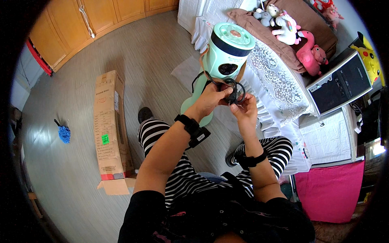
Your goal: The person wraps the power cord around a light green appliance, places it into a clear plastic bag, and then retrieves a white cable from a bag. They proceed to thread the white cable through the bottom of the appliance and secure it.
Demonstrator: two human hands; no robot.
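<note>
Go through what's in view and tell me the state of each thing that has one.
Cord: bunched in loops.
Left hand: closed on the cord.
Right hand: at the cord, grip unclear.
Appliance: upright; on or off, can't tell.
Box: lying on the floor, near-end flap open.
Duster: lying on the floor.
Cupboard doors: shut.
Pink cloth: hanging.

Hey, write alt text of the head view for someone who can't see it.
The person's left hand and right hand handle a looped black cable near a mint-green appliance; a long cardboard box lies on the grey floor to the left.
</note>
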